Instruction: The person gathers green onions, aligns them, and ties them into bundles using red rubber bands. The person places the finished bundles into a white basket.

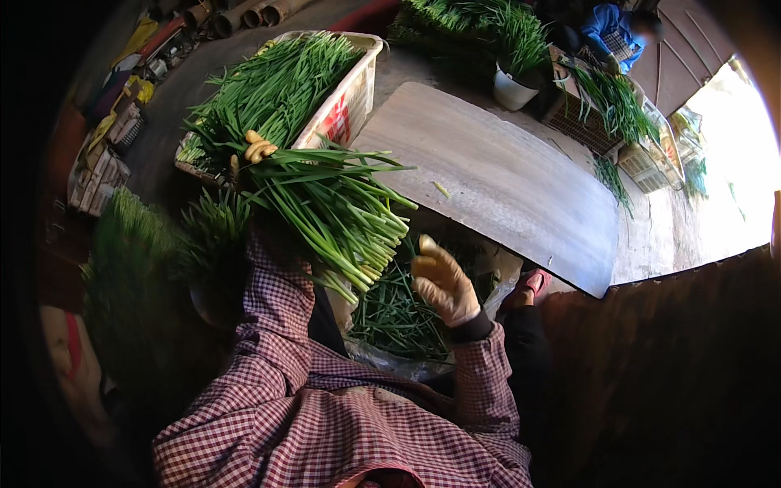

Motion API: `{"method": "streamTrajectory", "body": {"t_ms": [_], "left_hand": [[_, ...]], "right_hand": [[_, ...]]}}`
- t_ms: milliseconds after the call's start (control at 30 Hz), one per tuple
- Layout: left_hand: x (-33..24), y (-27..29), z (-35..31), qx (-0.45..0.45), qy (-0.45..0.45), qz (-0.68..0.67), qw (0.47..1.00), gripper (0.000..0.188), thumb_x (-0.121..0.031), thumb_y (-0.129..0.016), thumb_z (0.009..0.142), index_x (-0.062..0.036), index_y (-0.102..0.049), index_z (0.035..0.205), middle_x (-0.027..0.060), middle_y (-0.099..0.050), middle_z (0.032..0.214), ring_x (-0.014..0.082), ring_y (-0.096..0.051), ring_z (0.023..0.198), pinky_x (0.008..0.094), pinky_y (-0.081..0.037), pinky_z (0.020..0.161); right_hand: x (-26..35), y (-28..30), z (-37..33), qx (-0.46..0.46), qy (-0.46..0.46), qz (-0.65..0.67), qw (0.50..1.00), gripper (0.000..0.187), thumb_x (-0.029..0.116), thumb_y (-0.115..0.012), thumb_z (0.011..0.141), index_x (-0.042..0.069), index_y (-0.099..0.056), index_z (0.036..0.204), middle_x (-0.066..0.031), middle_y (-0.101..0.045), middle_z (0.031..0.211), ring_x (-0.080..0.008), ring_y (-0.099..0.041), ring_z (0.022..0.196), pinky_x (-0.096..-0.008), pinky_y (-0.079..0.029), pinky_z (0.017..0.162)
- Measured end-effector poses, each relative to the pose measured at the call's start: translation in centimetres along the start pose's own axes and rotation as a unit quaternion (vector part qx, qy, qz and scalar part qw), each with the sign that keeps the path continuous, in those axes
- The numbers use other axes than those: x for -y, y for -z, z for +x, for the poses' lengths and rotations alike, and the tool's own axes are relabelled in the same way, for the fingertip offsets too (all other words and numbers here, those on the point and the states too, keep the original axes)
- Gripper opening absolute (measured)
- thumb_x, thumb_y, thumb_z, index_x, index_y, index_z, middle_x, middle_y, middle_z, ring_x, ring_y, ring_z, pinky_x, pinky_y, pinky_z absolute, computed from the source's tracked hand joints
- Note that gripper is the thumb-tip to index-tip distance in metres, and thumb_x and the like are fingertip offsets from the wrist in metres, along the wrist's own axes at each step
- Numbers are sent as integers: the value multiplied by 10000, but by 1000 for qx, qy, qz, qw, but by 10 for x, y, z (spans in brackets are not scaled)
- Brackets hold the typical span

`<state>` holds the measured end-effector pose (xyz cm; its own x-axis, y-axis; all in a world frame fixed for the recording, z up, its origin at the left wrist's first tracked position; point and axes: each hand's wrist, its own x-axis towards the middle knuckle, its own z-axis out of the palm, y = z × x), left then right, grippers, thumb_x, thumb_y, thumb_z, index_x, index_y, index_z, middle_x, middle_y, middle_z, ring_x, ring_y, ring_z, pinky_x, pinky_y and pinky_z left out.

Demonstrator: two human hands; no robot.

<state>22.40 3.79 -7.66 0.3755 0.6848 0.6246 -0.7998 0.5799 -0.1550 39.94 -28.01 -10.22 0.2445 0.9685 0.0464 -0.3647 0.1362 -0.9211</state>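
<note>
My left hand [259, 148], in a pale glove, is wrapped round a thick bunch of garlic chives [325, 207]. Their pale cut ends fan toward me and to the right; the rest of that hand is hidden behind the leaves. My right hand [443, 281], gloved too, hovers just right of the stem ends with its fingers apart and slightly bent, and nothing shows in it. Beneath both hands lies a heap of loose green leaves [399, 313] on clear plastic sheeting. Beyond my left hand, a white plastic crate [364, 81] is piled with more chives [272, 85].
A broad flat board [496, 175] slants ahead to the right, a small green scrap on it. Uncut greens [130, 260] stand at my left. Farther off are a white bucket [514, 88], crates of chives [582, 122] and a person in blue [610, 37].
</note>
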Motion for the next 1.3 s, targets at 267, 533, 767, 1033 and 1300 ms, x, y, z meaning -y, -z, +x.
{"method": "streamTrajectory", "body": {"t_ms": [267, 533, 767, 1033, 1300], "left_hand": [[9, -6, 1, -43, 2, 11, 999, 292, -216, -436, 857, -16, -381, 1061, -2, -448, 755, 138, -455, 749, 308, -360, 841], [24, -20, 7, 115, 55, -102, 986, 241, -186, -385, 875, -15, -392, 1045, 11, -482, 753, 151, -476, 775, 325, -371, 860], [30, -19, 15, 195, 92, -163, 963, 211, -159, -339, 891, -14, -401, 1031, 23, -511, 751, 163, -494, 798, 339, -380, 876], [30, -25, 18, 221, 110, -146, 958, 195, -83, -327, 884, 11, -398, 1039, 35, -555, 685, 165, -539, 729, 329, -417, 870], [26, -37, 11, 158, 57, -122, 978, 135, -93, -329, 878, 6, -406, 926, 87, -579, 632, 181, -567, 609, 321, -483, 703]], "right_hand": [[-8, -71, 66, -107, 33, 50, 992, 294, -18, -606, 772, -16, -520, 1053, -58, -603, 967, -126, -562, 875, -258, -469, 760], [-13, 24, 16, -218, -20, -20, 975, 125, 58, -578, 810, -6, -581, 917, -36, -585, 759, -72, -507, 602, -207, -433, 519], [41, -23, 68, 76, 29, -8, 997, 418, 140, -558, 838, 3, -437, 1214, -84, -509, 1170, -164, -467, 1084, -294, -356, 933], [23, -34, 69, 25, -38, 22, 999, 182, 133, -590, 817, -26, -594, 908, -56, -608, 844, -133, -551, 758, -265, -446, 737], [-3, 52, -14, 196, -15, 344, 918, 180, 182, -575, 818, 38, -586, 926, -101, -551, 674, -167, -486, 525, -310, -445, 646]]}}
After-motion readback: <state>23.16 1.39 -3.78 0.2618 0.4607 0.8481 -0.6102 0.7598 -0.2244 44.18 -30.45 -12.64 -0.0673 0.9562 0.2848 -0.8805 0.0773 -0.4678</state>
